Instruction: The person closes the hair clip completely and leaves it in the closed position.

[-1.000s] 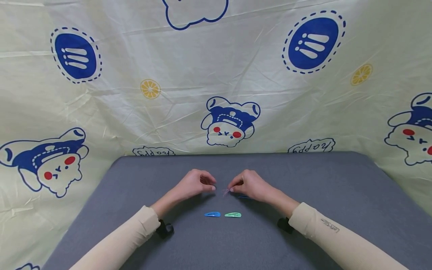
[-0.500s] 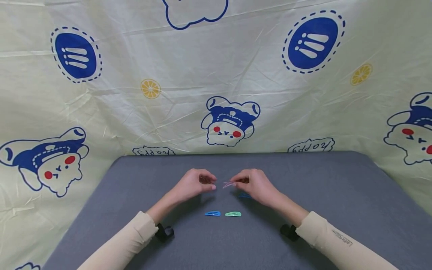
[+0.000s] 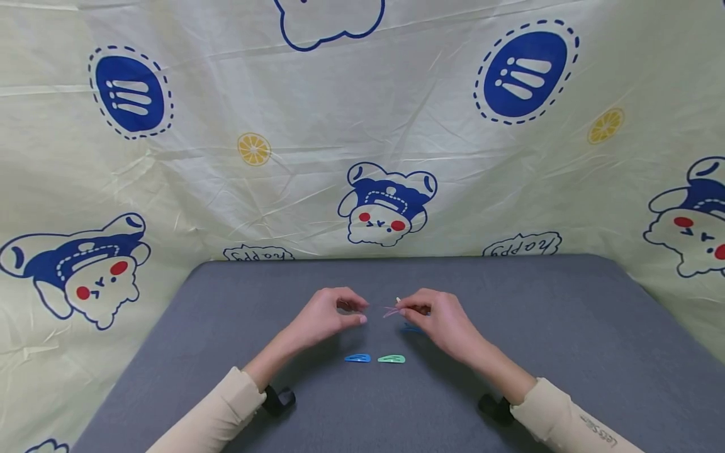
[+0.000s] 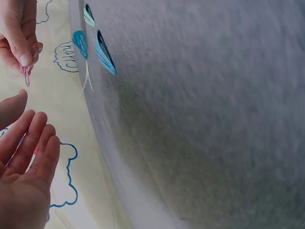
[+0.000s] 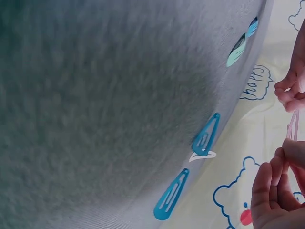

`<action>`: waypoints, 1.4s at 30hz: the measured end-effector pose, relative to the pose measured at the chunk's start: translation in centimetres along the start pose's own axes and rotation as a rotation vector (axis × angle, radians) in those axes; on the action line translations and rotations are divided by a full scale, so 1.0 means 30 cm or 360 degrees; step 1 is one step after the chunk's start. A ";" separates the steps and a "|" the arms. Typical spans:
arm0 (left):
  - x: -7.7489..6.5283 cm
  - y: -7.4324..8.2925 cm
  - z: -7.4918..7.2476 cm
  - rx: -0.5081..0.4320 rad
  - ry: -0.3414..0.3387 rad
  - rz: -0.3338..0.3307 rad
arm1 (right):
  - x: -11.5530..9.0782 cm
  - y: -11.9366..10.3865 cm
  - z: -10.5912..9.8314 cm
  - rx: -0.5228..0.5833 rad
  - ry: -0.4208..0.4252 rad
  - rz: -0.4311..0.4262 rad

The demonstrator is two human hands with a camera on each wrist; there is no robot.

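Currently, the right hand is pinching a pink clip between thumb and fingertips. The pink clip is projecting from the grip toward the left hand and is being held above the tabletop, about midway between the left and right edges and closer to the far edge than the loose pair described below. The left hand is spreading its thumb apart from lightly bent fingers; these are standing just beside the pink clip, with a small gap showing between.

Nearer to me than both hands, a blue clip and a green clip are lying end to end on the tabletop, parallel to the far edge, the blue one being nearer the left edge. Below the right hand, a second blue clip and a third blue clip are resting near each other. A white piece is lying at the wide end of the second blue clip, partly covered. Behind the far edge, a printed cloth is hanging.
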State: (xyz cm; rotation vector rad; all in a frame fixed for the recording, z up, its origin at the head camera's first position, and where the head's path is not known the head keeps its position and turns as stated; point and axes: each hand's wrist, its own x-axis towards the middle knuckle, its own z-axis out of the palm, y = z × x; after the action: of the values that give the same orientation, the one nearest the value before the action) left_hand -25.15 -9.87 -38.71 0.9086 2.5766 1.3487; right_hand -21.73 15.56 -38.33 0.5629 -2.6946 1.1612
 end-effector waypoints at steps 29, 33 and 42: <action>-0.170 0.169 0.052 0.0182 0.0187 0.0139 | -0.199 -0.130 -0.043 -0.0118 0.0318 -0.0217; -0.194 0.192 0.067 0.0114 0.0207 0.0167 | -0.228 -0.148 -0.043 -0.0102 0.0391 -0.0274; -0.229 0.227 0.095 0.0042 0.0276 0.0198 | -0.283 -0.181 -0.037 -0.0057 0.0464 -0.0228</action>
State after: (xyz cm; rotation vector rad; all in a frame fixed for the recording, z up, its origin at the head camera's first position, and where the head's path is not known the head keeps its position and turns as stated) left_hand -15.41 -8.62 -36.40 1.0145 2.7113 1.4917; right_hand -11.80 15.31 -36.35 0.5256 -2.3835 1.0636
